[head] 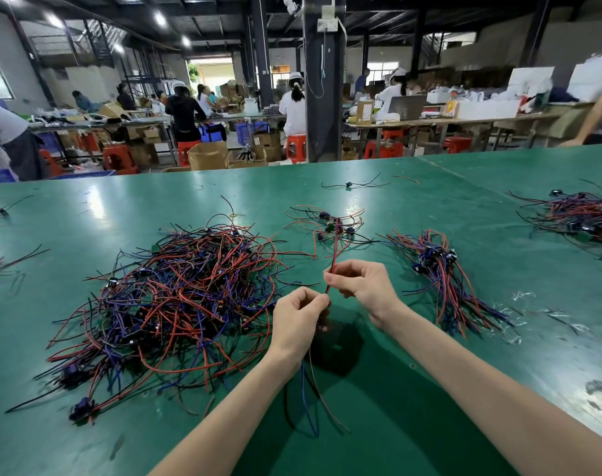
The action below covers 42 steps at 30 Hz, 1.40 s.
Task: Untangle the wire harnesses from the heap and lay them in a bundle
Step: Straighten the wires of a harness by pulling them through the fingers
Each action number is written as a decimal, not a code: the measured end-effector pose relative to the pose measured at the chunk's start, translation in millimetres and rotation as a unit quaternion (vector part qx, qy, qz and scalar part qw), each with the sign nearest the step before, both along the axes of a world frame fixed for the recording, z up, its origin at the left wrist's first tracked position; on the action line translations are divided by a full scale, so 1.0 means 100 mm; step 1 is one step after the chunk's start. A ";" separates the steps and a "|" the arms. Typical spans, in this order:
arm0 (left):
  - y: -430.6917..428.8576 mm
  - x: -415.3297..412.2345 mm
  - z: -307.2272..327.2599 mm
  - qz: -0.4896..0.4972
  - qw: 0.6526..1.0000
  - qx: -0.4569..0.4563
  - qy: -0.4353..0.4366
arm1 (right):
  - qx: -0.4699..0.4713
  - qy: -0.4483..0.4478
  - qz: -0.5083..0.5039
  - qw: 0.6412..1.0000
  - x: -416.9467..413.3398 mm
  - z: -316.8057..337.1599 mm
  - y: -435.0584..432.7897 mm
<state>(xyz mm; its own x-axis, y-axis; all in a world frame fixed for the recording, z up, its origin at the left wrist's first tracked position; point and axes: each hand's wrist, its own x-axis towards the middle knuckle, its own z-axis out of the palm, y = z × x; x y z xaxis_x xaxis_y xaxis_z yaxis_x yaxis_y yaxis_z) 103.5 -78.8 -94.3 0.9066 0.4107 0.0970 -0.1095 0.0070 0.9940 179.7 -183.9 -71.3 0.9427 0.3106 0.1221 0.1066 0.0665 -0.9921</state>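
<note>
Left hand point(298, 321) pinching red wire harness point(333, 262), right hand point(365, 286) gripping it higher, tangled heap point(176, 297) at left

Two hands were counted, a left hand point(298, 324) and a right hand point(365, 286), with one harness point(334, 257) held between them. One large heap point(176, 304), one laid bundle point(443, 280), one small cluster point(330, 225) and one far pile point(581, 214) were seen.

A factory assembly hall: long green workbenches point(121, 214), capped workers point(294, 104), cardboard boxes point(208, 155), red stools point(119, 159).
</note>
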 end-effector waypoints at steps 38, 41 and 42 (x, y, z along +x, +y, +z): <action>-0.01 -0.03 0.04 -0.056 0.998 -0.008 0.019 | 0.126 0.176 -0.123 0.969 0.37 -0.04 -0.26; -0.01 -0.03 0.05 -0.057 0.998 -0.002 0.017 | 0.070 0.100 -0.139 0.983 0.38 -0.06 -0.27; -0.01 -0.03 0.05 -0.057 0.998 0.000 0.018 | 0.051 0.070 -0.145 0.986 0.38 -0.07 -0.27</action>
<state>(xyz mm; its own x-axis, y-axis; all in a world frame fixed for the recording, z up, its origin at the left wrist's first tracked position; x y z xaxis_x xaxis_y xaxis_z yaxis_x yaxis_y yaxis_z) 100.0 -79.4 -89.0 0.9504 0.3041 0.0644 -0.0732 0.0176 0.9972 217.6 -211.0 -78.0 0.9998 0.0181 0.0011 -0.0017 0.1527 -0.9883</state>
